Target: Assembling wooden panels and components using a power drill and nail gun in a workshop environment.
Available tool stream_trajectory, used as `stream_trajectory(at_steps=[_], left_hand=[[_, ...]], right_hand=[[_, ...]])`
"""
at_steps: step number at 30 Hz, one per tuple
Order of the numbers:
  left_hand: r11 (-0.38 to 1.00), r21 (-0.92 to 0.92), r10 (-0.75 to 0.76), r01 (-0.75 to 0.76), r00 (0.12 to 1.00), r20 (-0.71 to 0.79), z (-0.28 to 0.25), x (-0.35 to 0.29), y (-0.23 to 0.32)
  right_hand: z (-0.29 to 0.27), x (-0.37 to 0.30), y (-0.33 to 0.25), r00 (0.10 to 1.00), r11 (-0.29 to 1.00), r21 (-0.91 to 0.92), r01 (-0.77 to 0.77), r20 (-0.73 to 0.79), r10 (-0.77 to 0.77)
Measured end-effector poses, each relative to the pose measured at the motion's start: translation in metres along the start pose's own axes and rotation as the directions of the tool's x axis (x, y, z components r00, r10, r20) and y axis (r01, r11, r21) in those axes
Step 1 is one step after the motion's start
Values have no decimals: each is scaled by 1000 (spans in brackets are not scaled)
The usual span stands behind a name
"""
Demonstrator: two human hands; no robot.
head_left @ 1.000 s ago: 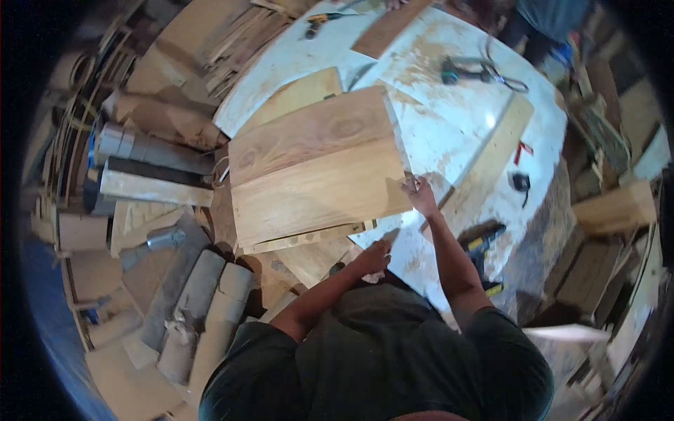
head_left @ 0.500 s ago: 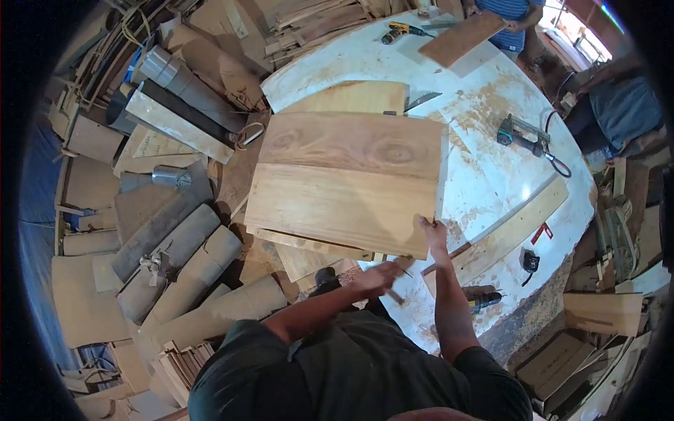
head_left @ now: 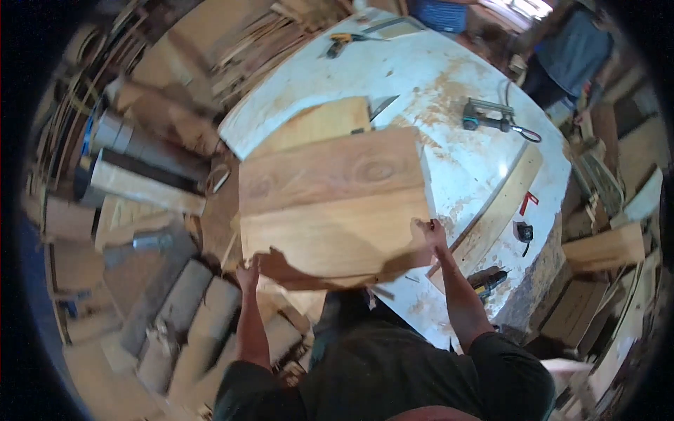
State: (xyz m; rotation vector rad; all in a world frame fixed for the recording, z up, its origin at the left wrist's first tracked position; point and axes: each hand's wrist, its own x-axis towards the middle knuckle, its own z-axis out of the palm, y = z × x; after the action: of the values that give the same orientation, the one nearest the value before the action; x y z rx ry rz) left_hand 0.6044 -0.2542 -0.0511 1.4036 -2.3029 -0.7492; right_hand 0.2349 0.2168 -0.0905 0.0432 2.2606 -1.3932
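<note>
Across the near left part of the white table [head_left: 414, 74] lies a wide wooden panel [head_left: 330, 210], with a darker brown far half and a pale near half. My left hand [head_left: 247, 275] is closed round its near left corner. At the right edge, near the other close corner, my right hand [head_left: 431, 234] grips the panel. Shadows of my arms fall on the near edge. A pale curved-edge board [head_left: 312, 123] shows beyond the panel, with a saw blade [head_left: 384, 105] beside it.
On the table are a yellow drill [head_left: 340, 45], a nail gun [head_left: 488, 116], a pale plank [head_left: 500, 200], a red tool [head_left: 528, 203], a black tape measure [head_left: 524, 231] and another drill [head_left: 489, 282]. Rolled sheets [head_left: 184, 298] lie left. A person [head_left: 572, 52] stands far right.
My left hand has moved from the panel's near right edge to its near left corner. The panel has turned slightly and come nearer. The brown board held by a far person has left the view.
</note>
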Motion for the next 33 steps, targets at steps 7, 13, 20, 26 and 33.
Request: stream_trajectory(at_steps=[7, 13, 20, 26, 33], left_hand=[[894, -253, -354, 371, 929, 112, 59, 70, -100], [772, -56, -593, 633, 750, 293, 76, 67, -183], [594, -639, -31, 488, 808, 588, -8, 38, 39], [697, -309, -244, 647, 620, 746, 19, -4, 50], [535, -347, -184, 770, 507, 842, 35, -45, 145]], right_hand=[[-1, -6, -26, 998, 993, -92, -71, -8, 70], [6, -24, -59, 998, 995, -83, -50, -40, 47], [-48, -48, -164, 927, 803, -512, 305, -33, -373], [-128, 32, -213, 816, 413, -792, 449, 176, -551], [-178, -23, -392, 941, 392, -902, 182, 44, -336]])
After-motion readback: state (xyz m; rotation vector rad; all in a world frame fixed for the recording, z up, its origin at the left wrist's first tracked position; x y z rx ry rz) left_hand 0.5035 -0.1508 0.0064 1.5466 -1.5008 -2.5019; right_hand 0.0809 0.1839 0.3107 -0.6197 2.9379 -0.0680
